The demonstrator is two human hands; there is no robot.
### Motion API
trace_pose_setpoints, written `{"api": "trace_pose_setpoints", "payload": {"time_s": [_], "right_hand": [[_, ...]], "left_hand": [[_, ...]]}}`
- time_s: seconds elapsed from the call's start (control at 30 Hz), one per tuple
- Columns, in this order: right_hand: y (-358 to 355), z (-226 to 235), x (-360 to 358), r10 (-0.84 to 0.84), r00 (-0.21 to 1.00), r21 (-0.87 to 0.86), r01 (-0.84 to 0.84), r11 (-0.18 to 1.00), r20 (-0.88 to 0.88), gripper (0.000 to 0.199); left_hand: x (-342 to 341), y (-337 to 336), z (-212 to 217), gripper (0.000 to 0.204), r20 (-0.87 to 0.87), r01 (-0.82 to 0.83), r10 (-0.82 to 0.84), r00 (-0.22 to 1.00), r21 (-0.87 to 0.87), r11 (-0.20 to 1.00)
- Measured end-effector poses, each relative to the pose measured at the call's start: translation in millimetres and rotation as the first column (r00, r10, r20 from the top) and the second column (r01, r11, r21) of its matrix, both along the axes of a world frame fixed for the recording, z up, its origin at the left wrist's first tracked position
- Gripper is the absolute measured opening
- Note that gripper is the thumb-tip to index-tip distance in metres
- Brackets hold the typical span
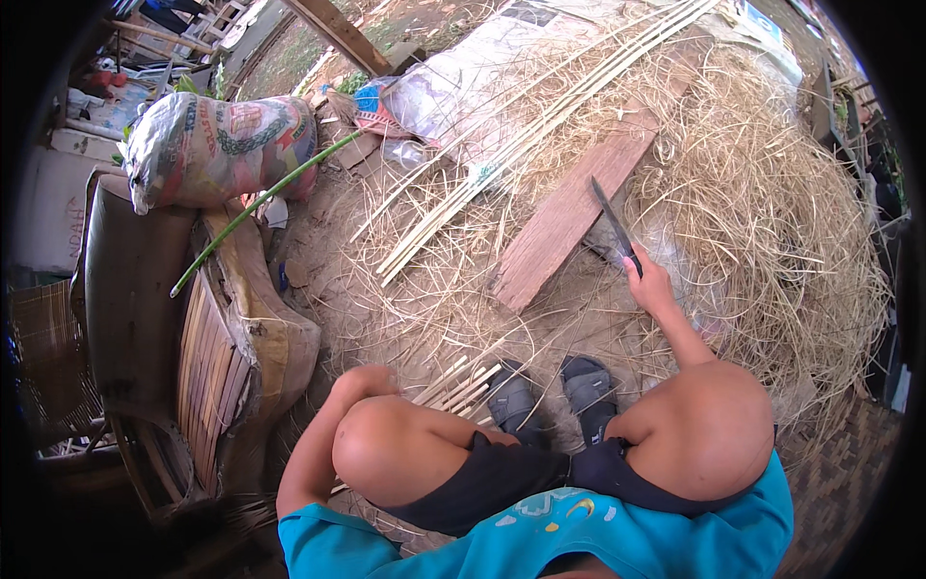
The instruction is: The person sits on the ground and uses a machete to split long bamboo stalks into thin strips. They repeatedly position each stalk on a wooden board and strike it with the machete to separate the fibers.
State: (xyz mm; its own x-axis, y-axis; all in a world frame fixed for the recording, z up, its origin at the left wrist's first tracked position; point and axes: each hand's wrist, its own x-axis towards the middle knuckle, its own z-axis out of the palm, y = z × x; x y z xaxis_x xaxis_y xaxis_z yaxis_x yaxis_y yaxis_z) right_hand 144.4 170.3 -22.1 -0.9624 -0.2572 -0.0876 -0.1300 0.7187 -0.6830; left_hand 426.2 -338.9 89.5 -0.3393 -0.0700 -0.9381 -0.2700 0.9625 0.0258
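Right hand [648,280] is clenched around the handle of a long dark-bladed knife [613,224], its tip over the flat reddish wooden plank [576,203] lying on dry straw. Left hand [371,378] sits low beside the knee; whether it grips the short pale bamboo splints [461,384] cannot be told.

Long dark-bladed knife [613,225], held by handle, blade angled up-left over reddish wooden plank [577,203]. Short pale bamboo strips [461,384] bundled, lying on ground.
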Motion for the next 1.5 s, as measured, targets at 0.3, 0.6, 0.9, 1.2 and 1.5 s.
{"api": "trace_pose_setpoints", "payload": {"time_s": [0.3, 0.6, 0.9, 1.2, 1.5], "right_hand": [[18.7, -36.8, 22.4, -0.048, 0.998, -0.076, 0.044, 0.996, -0.044, 0.05], [32.8, -45.5, 28.0, -0.053, 0.997, -0.063, 0.049, 0.997, -0.056, 0.052], [12.5, -39.3, 28.9, -0.04, 0.999, -0.097, 0.038, 0.995, -0.022, 0.052], [24.4, -11.6, 25.0, -0.089, 0.976, -0.083, 0.107, 0.991, 0.199, 0.058], [-40.9, 54.3, 80.0, 0.629, 0.744, -0.469, -0.483, 0.74, 0.226, 0.039]], "left_hand": [[-264.6, -50.0, -0.3, 0.035, -0.459, 0.067, -0.183, 0.869, -0.257, 0.964], [-317.5, -14.1, -157.8, 0.027, -0.78, -0.172, -0.001, 0.626, -0.139, 0.975], [-310.1, -80.4, -78.0, 0.048, -0.734, -0.242, 0.146, 0.663, -0.025, 0.97], [-318.0, -10.3, 133.9, 0.024, -0.982, -0.084, 0.128, -0.142, 0.141, 0.986], [-313.7, 126.9, -2.2, 0.033, 0.163, -0.578, 0.629, 0.76, 0.613, 0.539]]}}
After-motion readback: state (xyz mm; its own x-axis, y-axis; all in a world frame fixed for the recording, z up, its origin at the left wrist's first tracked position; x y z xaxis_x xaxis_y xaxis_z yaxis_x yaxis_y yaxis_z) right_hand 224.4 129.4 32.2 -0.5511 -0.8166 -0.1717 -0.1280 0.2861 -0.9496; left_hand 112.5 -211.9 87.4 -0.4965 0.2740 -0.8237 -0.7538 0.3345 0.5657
